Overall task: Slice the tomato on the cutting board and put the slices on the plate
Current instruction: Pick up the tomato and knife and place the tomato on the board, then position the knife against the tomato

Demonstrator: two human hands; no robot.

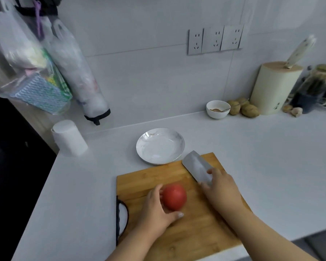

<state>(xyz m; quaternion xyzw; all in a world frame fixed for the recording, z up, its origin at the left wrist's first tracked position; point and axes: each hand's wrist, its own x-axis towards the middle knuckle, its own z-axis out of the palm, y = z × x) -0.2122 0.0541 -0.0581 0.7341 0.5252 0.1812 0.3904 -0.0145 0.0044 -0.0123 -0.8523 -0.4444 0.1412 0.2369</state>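
Observation:
A whole red tomato (174, 197) sits on the wooden cutting board (192, 232). My left hand (157, 210) cups it from the left, thumb curled under its near side and fingers behind it. My right hand (221, 189) holds a cleaver (196, 166) at the board's far right; the broad grey blade points away toward the plate, and my fingers wrap the blade's near end, hiding the handle. An empty white plate (160, 146) stands just beyond the board's far edge.
A white cylinder (69, 137) stands at the counter's left edge. At the back right are a small white bowl (218, 109), several walnuts (243, 108), a cream knife block (273, 87) and a glass jar (318, 85). Plastic bags (36, 72) hang at the left.

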